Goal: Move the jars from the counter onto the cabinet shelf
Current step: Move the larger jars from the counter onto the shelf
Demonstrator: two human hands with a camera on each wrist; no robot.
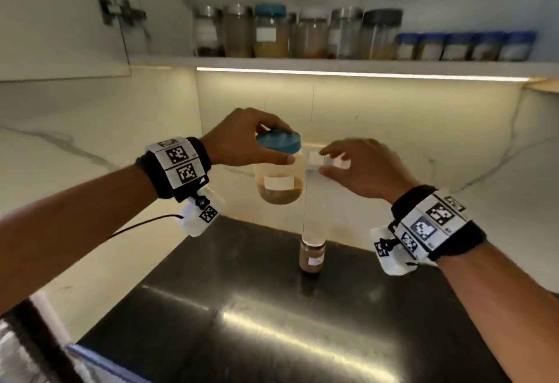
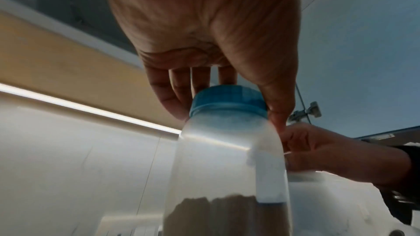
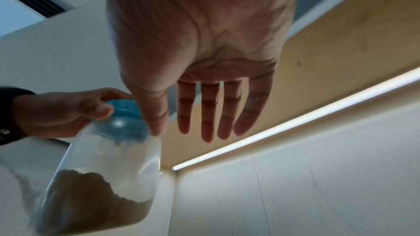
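A clear jar with a blue lid, a white label and brown powder at its bottom hangs in the air above the counter. My left hand grips it from above by the lid. My right hand hovers just right of the jar with straight, spread fingers and holds nothing. A small jar of brown powder stands on the dark counter below. The cabinet shelf runs above.
Several jars stand in a row along the shelf, with small blue-lidded ones at the right. The cabinet door stands open at the left. A light strip glows under the shelf. A pale marble wall backs the counter.
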